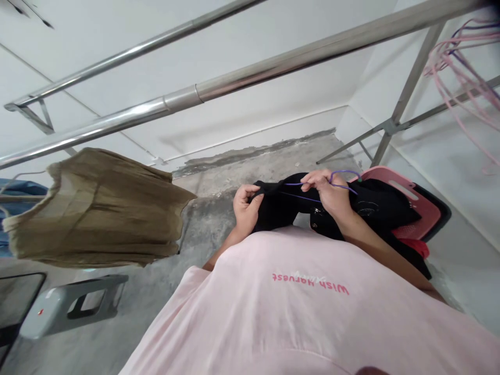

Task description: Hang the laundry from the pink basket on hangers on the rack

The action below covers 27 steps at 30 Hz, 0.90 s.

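Black garment point(271, 212), one: hanging at the centre of the frame, its edge being pinched by the fingers of the left hand point(247, 205). Purple hanger point(345, 171), one: being gripped in the curled fingers of the right hand point(328, 190), its wire reaching toward that edge. Pink basket point(427, 209): sitting at the right, black cloth draping over it. Brown top point(105, 211): hanging at the left. Grey stool point(45, 311): standing lower left.
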### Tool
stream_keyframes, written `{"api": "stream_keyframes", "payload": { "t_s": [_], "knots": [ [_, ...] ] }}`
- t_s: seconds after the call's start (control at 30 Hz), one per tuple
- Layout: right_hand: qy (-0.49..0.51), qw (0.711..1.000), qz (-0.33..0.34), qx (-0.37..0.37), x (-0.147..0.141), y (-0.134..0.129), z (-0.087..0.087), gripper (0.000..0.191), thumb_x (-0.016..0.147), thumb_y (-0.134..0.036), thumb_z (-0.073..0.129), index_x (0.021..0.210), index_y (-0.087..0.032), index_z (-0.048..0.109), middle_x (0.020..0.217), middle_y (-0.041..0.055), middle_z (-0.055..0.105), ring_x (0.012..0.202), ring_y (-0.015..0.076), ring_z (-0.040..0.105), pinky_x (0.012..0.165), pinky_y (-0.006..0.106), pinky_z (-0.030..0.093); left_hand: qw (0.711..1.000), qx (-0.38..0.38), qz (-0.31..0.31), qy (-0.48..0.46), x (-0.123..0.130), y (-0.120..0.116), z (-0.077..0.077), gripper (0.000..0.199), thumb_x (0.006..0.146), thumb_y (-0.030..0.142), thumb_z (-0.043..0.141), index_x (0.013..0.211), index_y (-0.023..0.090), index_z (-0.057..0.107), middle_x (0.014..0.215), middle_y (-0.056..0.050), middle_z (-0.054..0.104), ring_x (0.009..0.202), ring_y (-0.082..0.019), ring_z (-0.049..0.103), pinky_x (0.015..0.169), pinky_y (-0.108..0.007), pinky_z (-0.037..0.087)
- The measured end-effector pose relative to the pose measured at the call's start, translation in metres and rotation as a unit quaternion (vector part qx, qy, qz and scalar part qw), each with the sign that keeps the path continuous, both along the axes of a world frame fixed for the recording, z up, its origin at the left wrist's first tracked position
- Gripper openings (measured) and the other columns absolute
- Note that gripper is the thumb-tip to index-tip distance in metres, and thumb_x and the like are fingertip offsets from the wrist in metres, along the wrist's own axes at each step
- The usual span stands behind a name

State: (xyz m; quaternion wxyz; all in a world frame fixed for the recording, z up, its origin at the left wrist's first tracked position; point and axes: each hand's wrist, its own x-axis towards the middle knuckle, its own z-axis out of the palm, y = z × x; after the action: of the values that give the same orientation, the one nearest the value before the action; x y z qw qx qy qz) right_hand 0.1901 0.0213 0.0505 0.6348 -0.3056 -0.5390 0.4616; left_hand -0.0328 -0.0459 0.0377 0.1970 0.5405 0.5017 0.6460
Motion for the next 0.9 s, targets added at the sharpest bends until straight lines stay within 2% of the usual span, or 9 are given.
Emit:
{"api": "stream_keyframes", "payload": {
  "t_s": [0.1,0.2,0.33,0.43,0.53,0.63,0.77,0.83,0.9],
  "knots": [
    [0.072,0.994,-0.065,0.041,0.009,0.009,0.009,0.042,0.079,-0.059,0.070,0.068,-0.021,0.056,0.077,0.0021,0.065,0.058,0.0134,0.060,0.058,0.034,0.051,0.987,-0.048,-0.100,0.113,0.001,-0.001,-0.001,0.023,0.084,0.041,0.067,0.094,0.021,0.065,0.081,-0.001,0.064,0.068,-0.012,0.058,0.065,-0.024,0.048],
    [0.136,0.985,-0.103,0.028,0.021,0.011,0.022,0.042,0.082,-0.063,0.064,0.071,-0.024,0.052,0.080,0.0005,0.064,0.052,0.0122,0.054,0.051,0.034,0.048,0.931,-0.096,-0.246,0.251,0.004,0.003,-0.005,0.033,0.086,0.050,0.065,0.104,0.022,0.067,0.089,-0.005,0.068,0.083,-0.019,0.065,0.072,-0.029,0.053],
    [0.162,0.983,-0.085,0.007,0.028,0.001,0.032,0.044,0.082,-0.064,0.064,0.071,-0.023,0.051,0.076,-0.0012,0.060,0.051,0.0107,0.053,0.051,0.032,0.048,0.891,-0.060,-0.317,0.320,0.001,0.008,-0.011,0.040,0.087,0.055,0.061,0.107,0.022,0.069,0.100,-0.010,0.070,0.096,-0.024,0.066,0.082,-0.034,0.054],
    [0.182,0.981,-0.073,0.003,0.027,-0.005,0.030,0.049,0.077,-0.065,0.069,0.068,-0.021,0.051,0.071,-0.0022,0.059,0.050,0.0101,0.055,0.049,0.029,0.048,0.913,-0.003,-0.277,0.300,-0.011,0.010,-0.008,0.036,0.096,0.049,0.050,0.107,0.021,0.069,0.103,-0.011,0.070,0.099,-0.022,0.065,0.089,-0.036,0.052],
    [0.182,0.982,-0.060,0.002,0.025,-0.007,0.026,0.046,0.077,-0.062,0.071,0.067,-0.020,0.054,0.070,-0.0017,0.061,0.050,0.0113,0.058,0.049,0.029,0.050,0.955,0.027,-0.104,0.276,-0.022,0.011,-0.004,0.031,0.097,0.044,0.050,0.108,0.020,0.067,0.105,-0.011,0.068,0.102,-0.021,0.062,0.091,-0.037,0.050],
    [0.177,0.983,-0.038,0.011,0.024,-0.008,0.023,0.041,0.081,-0.057,0.069,0.067,-0.020,0.057,0.071,-0.0008,0.063,0.051,0.0122,0.060,0.050,0.029,0.051,0.952,0.013,0.009,0.306,-0.024,0.016,-0.004,0.044,0.091,0.050,0.059,0.123,0.020,0.060,0.120,-0.014,0.063,0.117,-0.025,0.056,0.098,-0.040,0.046],
    [0.159,0.987,0.011,0.006,0.019,-0.012,0.022,0.039,0.084,-0.053,0.069,0.066,-0.020,0.058,0.072,-0.0001,0.065,0.052,0.0125,0.061,0.049,0.029,0.051,0.932,0.011,0.011,0.362,-0.016,0.023,-0.011,0.066,0.088,0.057,0.061,0.140,0.018,0.048,0.138,-0.020,0.052,0.132,-0.030,0.046,0.110,-0.046,0.035],
    [0.142,0.989,0.031,-0.003,0.014,-0.015,0.022,0.043,0.081,-0.056,0.070,0.065,-0.019,0.056,0.069,-0.0002,0.065,0.050,0.0123,0.060,0.047,0.028,0.050,0.923,0.000,0.005,0.385,-0.012,0.025,-0.012,0.057,0.092,0.053,0.056,0.136,0.017,0.051,0.131,-0.019,0.058,0.125,-0.029,0.052,0.108,-0.046,0.035],
    [0.127,0.990,0.050,-0.017,0.010,-0.018,0.022,0.046,0.077,-0.058,0.072,0.064,-0.018,0.055,0.068,-0.0002,0.065,0.047,0.0118,0.059,0.045,0.027,0.049,0.907,-0.026,-0.025,0.420,-0.011,0.026,-0.010,0.040,0.098,0.047,0.047,0.120,0.017,0.061,0.110,-0.013,0.069,0.106,-0.025,0.062,0.096,-0.040,0.041]
  ]
}}
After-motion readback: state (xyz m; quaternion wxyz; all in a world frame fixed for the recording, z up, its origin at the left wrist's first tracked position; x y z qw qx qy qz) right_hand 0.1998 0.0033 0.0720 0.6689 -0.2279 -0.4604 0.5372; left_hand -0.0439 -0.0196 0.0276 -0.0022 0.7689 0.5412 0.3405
